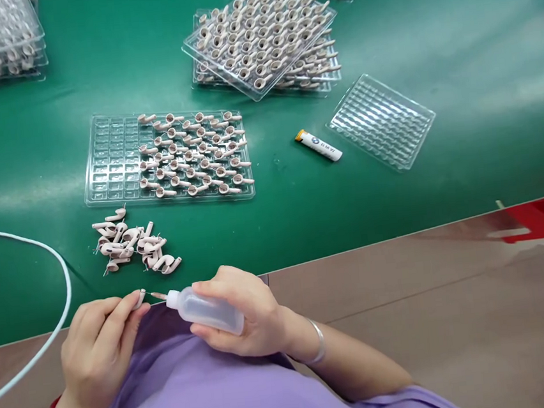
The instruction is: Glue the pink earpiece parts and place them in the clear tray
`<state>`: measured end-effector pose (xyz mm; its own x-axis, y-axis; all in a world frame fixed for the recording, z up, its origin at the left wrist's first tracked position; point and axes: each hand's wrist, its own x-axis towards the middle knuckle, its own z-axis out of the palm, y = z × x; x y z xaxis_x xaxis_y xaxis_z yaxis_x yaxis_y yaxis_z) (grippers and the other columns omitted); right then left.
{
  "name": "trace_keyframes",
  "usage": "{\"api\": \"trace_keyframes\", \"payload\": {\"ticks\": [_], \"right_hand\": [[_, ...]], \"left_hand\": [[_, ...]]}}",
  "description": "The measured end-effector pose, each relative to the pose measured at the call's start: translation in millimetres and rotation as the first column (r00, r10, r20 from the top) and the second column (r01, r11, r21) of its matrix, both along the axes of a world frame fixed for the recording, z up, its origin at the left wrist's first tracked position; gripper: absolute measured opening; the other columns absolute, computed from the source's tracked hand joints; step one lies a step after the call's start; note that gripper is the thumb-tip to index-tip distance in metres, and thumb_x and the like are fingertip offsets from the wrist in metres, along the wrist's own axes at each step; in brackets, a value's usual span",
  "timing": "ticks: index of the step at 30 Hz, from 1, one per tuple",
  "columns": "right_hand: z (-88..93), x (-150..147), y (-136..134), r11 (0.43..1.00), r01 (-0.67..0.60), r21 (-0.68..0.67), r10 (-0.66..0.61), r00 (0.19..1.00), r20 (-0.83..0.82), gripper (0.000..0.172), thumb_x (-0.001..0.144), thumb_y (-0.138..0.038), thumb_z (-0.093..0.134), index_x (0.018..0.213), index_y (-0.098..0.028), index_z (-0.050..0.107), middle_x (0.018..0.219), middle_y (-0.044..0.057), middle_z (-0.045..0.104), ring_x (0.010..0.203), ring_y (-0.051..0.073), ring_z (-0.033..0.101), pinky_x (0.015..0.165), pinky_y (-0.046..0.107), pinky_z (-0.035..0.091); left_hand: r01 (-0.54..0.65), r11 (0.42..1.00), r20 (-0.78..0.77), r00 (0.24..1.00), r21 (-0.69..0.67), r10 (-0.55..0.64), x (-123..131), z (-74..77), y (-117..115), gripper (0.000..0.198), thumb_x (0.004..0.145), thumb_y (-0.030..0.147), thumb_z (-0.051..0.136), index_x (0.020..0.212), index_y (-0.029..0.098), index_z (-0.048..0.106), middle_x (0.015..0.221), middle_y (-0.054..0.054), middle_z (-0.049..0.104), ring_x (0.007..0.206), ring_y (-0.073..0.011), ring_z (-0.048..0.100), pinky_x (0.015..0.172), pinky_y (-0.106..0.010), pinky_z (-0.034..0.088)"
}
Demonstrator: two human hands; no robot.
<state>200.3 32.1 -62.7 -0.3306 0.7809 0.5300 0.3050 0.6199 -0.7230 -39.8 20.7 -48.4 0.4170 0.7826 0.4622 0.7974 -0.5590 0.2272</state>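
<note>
A green tabletop (283,222) meets brown floor (434,291); left hand (93,346) pinches a white earpiece (139,299), right hand (258,314) grips a bottle (205,310).

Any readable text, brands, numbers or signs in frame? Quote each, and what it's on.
"BMW", probably; blurred, later characters unclear: white tube with orange end.
Round emblem beside it: too small to make out.
Squeeze bottle in right hand: no readable text.
Part-filled clear tray: none readable.

1. Milky translucent, rounded plastic bottle (210,310), white cap (172,299).
2. Off-white, stemmed plastic shells (132,235).
3. Clear rectangular plastic tray (114,158), grid-patterned.
4. White tubular object (318,145), orange end (299,135), dark lettering.
5. Smooth green tabletop (283,222).
6. Plain purple cloth garment (213,395).
</note>
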Motion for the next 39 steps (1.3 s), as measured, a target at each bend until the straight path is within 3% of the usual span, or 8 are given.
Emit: {"api": "trace_keyframes", "payload": {"ticks": [21,33,39], "right_hand": [[-1.2,0.9,0.3,1.0,0.009,0.001,-0.009,1.0,0.025,0.039,0.085,-0.029,0.063,0.121,-0.018,0.05,0.072,0.001,0.064,0.057,0.014,0.052,0.057,0.028,0.046],[-1.8,-0.2,0.1,1.0,0.005,-0.007,-0.005,1.0,0.018,0.041,0.084,-0.028,0.065,0.121,-0.018,0.05,0.072,0.002,0.064,0.056,0.015,0.051,0.055,0.028,0.044],[0.1,4.7,-0.3,0.997,0.0,-0.074,-0.008,0.995,-0.104,0.04,0.085,-0.031,0.066,0.12,-0.017,0.053,0.082,0.005,0.067,0.058,0.014,0.051,0.055,0.027,0.045]], "left_hand": [[-0.018,1.0,0.014,1.0,-0.002,0.018,0.4,-2.6,-1.5,0.032,0.075,0.009,0.077,0.106,0.013,0.069,0.081,-0.007,0.067,0.07,-0.0171,0.06,0.068,-0.03,0.049],[-0.041,0.999,0.019,0.999,-0.035,0.042,0.0,-2.8,-2.2,0.034,0.077,0.012,0.075,0.11,0.02,0.068,0.083,-0.005,0.068,0.07,-0.0174,0.061,0.069,-0.031,0.05],[-0.044,0.996,0.054,0.997,-0.078,0.049,-0.8,-0.6,-3.4,0.036,0.078,0.009,0.074,0.112,0.018,0.068,0.085,-0.006,0.068,0.072,-0.0174,0.062,0.071,-0.031,0.05]]}}
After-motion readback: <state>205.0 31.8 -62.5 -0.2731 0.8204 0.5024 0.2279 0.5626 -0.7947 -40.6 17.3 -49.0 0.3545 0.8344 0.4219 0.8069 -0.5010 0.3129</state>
